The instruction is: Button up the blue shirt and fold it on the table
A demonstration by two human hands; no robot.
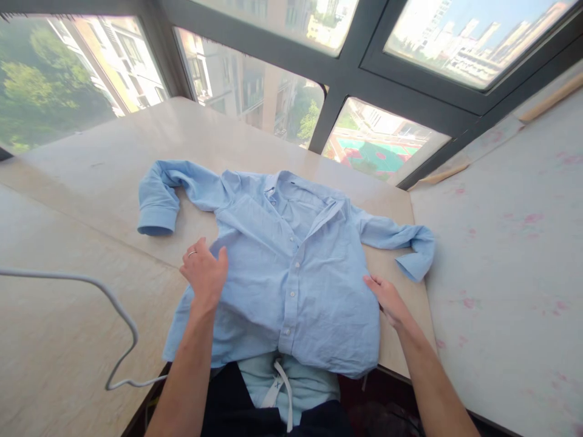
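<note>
Between a gray-framed window (348, 79) and a flowered wall (501, 273), a pale counter (68, 243) is carrying a light blue shirt (255, 273). The shirt is lying front up, its collar facing the glass and its hem reaching the near edge — a pull toward the lap could be dragging it over. The left-hand sleeve (157, 200) is curling back on the counter; the right-hand sleeve (421, 243) is lying so near the wall that a sideways shift could be crumpling its cuff.

The hands are sitting well apart. The left hand (204, 270) is spreading its fingers at one side edge, gripping nothing; the right hand (388, 298) is touching the opposite edge, though whether it is pinching cloth is impossible to tell. Uneven pulling could be skewing the body.

The collar (337, 200) is gaping, so loose front panels could be sliding apart. A gray cord (113, 300) is running beside the left forearm — a careless sweep could be snagging it. Small buttons (293, 294) are lining the placket.
</note>
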